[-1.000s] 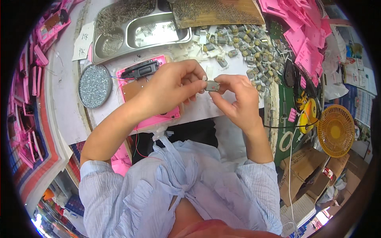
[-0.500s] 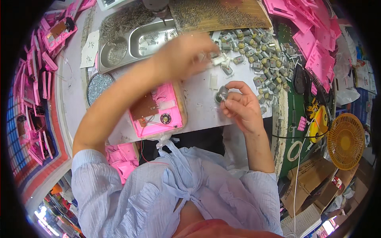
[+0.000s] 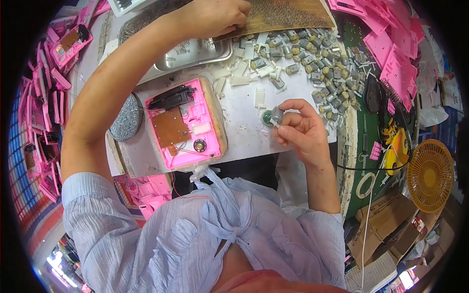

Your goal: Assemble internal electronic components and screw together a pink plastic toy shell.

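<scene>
Half a second ago the left hand (image 3: 215, 18) was a blur lower down, near the loose white pieces; now it's up at the brown board (image 3: 266, 28) strewn with tiny metal bits. Its fingers are curled in, tips down by the board's surface, though from here I can't tell whether they pinch anything. With that forearm out of the way, the pink casing (image 3: 195, 115) shows whole, its black part at the top included. The right hand (image 3: 307, 136) has hardly moved: thumb and forefinger, only slightly apart, pinch a small grey motor (image 3: 277, 115) above the white tabletop (image 3: 244, 146), just left of the motor heap (image 3: 322, 63), its other fingers curled beneath
</scene>
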Available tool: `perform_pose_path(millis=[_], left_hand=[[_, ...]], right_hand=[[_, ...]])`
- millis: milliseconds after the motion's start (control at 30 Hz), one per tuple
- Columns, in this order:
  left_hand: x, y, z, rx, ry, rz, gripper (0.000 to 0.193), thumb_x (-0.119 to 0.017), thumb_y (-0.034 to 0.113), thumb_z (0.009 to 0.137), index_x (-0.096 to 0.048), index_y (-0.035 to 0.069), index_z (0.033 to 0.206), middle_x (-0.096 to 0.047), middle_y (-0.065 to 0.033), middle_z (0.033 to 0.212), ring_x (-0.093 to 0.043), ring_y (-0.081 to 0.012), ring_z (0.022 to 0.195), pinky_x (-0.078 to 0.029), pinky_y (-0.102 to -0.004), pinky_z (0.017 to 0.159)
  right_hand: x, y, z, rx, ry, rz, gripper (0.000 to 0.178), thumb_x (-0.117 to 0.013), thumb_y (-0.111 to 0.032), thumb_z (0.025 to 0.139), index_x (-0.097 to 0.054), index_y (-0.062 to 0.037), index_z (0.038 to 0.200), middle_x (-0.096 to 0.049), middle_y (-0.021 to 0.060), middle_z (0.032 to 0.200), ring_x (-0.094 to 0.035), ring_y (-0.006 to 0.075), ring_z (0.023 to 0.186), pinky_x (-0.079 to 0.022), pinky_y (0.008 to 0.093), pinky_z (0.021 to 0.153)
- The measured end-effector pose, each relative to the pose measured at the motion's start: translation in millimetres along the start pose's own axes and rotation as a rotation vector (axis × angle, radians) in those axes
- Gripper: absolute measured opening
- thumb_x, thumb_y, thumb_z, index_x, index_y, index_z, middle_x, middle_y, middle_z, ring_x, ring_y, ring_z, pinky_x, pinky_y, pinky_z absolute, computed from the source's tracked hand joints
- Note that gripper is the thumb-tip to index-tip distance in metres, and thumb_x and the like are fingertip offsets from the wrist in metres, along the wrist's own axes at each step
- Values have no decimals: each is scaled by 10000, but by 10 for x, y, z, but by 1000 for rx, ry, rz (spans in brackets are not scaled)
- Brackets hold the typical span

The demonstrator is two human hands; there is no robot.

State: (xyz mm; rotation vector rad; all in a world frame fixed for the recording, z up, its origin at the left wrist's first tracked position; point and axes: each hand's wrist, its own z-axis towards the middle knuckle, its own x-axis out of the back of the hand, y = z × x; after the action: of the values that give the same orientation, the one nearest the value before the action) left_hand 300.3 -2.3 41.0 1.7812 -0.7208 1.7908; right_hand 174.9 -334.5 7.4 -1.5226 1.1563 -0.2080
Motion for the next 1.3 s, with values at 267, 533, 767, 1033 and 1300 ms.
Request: perform_pose_path(millis=[267, 533, 767, 1033, 1300], left_hand=[[-113, -68, 132, 15, -93, -3, 276, -535, 224, 950, -662, 36, 793, -665, -135, 920, -700, -329, 828, -568, -455, 724], [-189, 46, 130, 150, -25, 41, 220, -581, 207, 893, -697, 25, 855, -685, -178, 923, -702, -377, 840, -578, -461, 740], [-35, 111, -10, 168, 453, -130, 148, -712, 163, 793, -700, 19, 823, -659, -151, 878, -663, -338, 869, -555, -428, 787], [308, 1410, -954, 459, 281, -1083, 162, -704, 10, 885, -688, -3, 1045, -686, -38, 963, -672, -124, 857, -533, -276, 701], [81, 2204, -1577, 589, 402, -1356, 110, -711, 14, 880, -713, 17, 990, -709, -63, 926, -677, -135, 811, -553, -272, 701]], right_hand=[[-94, -96, -36, 11, -30, -45, 442, -720, 23, 899, -550, -11, 1305, -714, 88, 875, -624, 83, 732, -495, 209, 636], [-168, -110, -146, 55, -14, -86, 451, -708, 35, 900, -539, -11, 1316, -715, 88, 878, -636, 89, 748, -489, 198, 639], [-2, -3, -189, 199, 209, -479, 428, -714, 20, 896, -592, -10, 1305, -697, 33, 838, -579, 70, 695, -449, 202, 643], [4, 27, 18, 171, 171, -1173, 314, -702, -87, 864, -665, -77, 1175, -647, 100, 727, -632, 245, 659, -495, 374, 638], [-28, -38, 235, 427, -66, -1528, 306, -669, -75, 840, -651, -85, 1145, -640, 123, 765, -632, 320, 730, -506, 450, 679]])
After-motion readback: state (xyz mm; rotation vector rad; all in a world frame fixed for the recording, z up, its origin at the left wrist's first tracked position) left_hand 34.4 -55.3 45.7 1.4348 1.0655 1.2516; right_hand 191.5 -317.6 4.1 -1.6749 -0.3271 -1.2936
